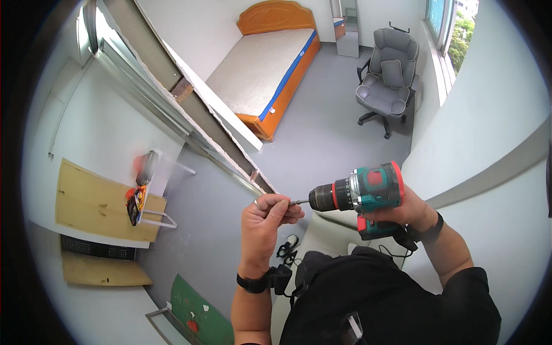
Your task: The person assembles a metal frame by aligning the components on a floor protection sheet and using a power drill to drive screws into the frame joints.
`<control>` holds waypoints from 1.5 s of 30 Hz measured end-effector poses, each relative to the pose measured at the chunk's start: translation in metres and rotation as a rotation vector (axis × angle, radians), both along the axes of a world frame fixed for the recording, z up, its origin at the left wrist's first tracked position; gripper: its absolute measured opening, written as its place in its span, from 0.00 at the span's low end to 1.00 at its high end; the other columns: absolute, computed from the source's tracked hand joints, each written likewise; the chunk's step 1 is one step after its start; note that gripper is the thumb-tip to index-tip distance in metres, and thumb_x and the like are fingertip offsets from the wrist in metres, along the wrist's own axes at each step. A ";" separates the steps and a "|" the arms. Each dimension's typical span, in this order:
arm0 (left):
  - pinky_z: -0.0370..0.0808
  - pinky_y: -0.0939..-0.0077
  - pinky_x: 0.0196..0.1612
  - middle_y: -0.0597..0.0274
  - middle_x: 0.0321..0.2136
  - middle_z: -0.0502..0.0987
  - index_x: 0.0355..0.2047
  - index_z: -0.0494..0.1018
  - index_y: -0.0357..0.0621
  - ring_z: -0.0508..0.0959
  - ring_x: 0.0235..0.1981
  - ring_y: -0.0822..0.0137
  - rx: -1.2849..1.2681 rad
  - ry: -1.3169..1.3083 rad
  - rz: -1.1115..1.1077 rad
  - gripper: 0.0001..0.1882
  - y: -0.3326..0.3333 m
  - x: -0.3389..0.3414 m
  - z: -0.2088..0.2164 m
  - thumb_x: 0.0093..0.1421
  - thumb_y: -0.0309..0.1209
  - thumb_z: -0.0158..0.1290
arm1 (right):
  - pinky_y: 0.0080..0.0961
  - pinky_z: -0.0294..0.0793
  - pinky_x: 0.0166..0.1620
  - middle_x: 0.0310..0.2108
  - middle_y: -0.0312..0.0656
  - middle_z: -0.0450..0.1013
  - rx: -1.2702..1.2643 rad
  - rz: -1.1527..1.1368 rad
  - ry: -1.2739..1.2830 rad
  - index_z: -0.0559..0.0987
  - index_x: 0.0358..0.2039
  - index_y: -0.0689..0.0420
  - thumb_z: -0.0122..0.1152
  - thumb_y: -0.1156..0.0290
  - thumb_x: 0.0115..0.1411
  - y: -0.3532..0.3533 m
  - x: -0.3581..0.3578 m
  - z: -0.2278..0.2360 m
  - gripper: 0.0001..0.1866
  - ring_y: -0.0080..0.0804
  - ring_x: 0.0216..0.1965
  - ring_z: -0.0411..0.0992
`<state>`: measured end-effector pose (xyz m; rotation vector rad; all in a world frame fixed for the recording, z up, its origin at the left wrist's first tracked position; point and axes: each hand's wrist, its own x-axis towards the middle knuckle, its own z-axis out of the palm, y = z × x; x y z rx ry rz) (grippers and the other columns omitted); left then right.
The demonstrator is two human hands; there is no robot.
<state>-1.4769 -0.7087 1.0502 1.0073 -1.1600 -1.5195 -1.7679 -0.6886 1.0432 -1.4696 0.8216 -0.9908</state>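
My right hand (397, 213) is wrapped round the grip of a green and black cordless drill (376, 187) with red trim. The drill lies sideways, and its black chuck (323, 198) points left. A thin metal bit (301, 202) sticks out of the chuck. At its front end, the thumb and fingers of my left hand (269, 213) pinch the bit's tip. Whether a small screw is also between those fingers is hidden. The lower end of a door-frame-like opening edge (261, 181), with rough broken borders, is just beyond my left hand.
A bed (259, 63) and a grey office chair (391, 80) stand in the far room, by a window (451, 34). At left are a white-legged table (158, 215), yellowish doors (95, 201) and a green board (198, 307). Shoes (287, 246) lie below my hands.
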 end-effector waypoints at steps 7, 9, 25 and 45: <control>0.76 0.79 0.28 0.58 0.23 0.78 0.37 0.73 0.38 0.81 0.25 0.64 0.074 0.047 -0.074 0.07 -0.008 0.001 0.015 0.64 0.29 0.50 | 0.28 0.70 0.52 0.44 0.44 0.75 -0.340 -0.005 0.189 0.75 0.48 0.59 0.73 0.73 0.43 -0.004 -0.003 -0.013 0.29 0.32 0.45 0.74; 0.77 0.80 0.26 0.53 0.25 0.79 0.52 0.68 0.35 0.81 0.25 0.62 -0.032 -0.004 -0.140 0.19 -0.024 0.001 0.029 0.64 0.34 0.51 | 0.30 0.69 0.52 0.43 0.42 0.75 -0.576 -0.048 0.205 0.77 0.45 0.57 0.71 0.73 0.45 -0.017 0.000 -0.006 0.24 0.36 0.45 0.73; 0.74 0.80 0.36 0.60 0.34 0.78 0.58 0.62 0.33 0.76 0.30 0.74 -0.366 -0.404 0.361 0.25 -0.127 0.201 0.138 0.62 0.29 0.52 | 0.18 0.63 0.30 0.22 0.34 0.69 -0.035 -0.577 0.051 0.75 0.28 0.59 0.53 0.71 0.50 -0.109 0.035 0.082 0.07 0.20 0.23 0.64; 0.74 0.75 0.42 0.55 0.39 0.77 0.56 0.65 0.32 0.77 0.38 0.68 -0.753 -0.856 0.556 0.27 -0.141 0.263 0.281 0.58 0.31 0.56 | 0.17 0.68 0.26 0.23 0.39 0.72 -0.452 -0.559 -0.304 0.72 0.47 0.65 0.57 0.69 0.46 -0.149 0.080 0.260 0.26 0.22 0.20 0.68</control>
